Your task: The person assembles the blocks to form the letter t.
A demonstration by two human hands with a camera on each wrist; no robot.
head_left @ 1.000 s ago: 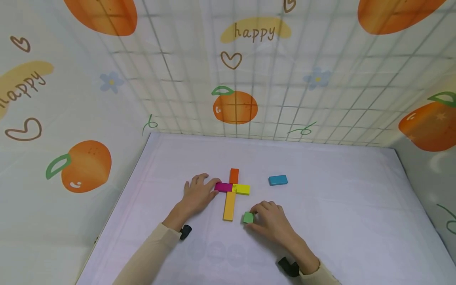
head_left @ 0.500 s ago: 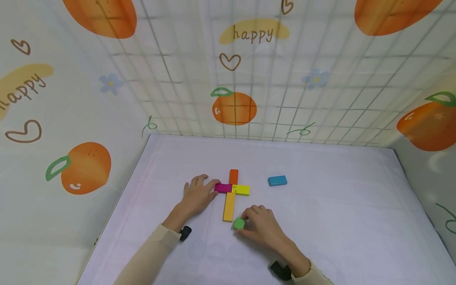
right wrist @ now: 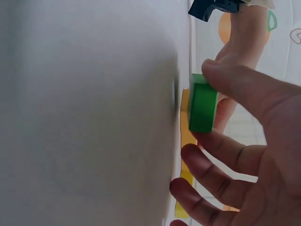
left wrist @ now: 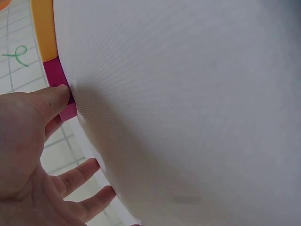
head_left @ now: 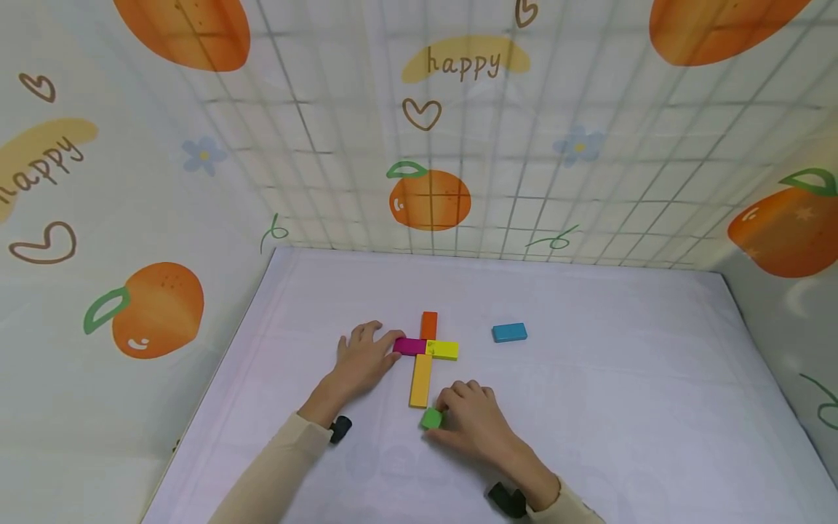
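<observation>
Between thumb and index finger, my right hand [head_left: 476,422] pinches a green block [head_left: 431,418], just below the near end of a long orange-yellow block [head_left: 420,380]. The right wrist view shows the green block [right wrist: 203,104] held at its two ends. My left hand [head_left: 360,364] holds the left end of a magenta block [head_left: 409,346] with thumb and index finger, its other fingers spread on the table. An orange-red block [head_left: 429,325] and a yellow block [head_left: 444,350] meet the magenta one, so the four colours form a cross shape lying flat.
A blue block [head_left: 509,332] lies apart, to the right of the cross. The white-covered table [head_left: 622,378] is bordered at the back and sides by printed cloth walls [head_left: 327,145]. Black straps [head_left: 507,501] sit at both wrists.
My right hand has moved left and slightly toward me with the green block, from right of the long orange-yellow block to below its near end. The left hand has stayed in place.
</observation>
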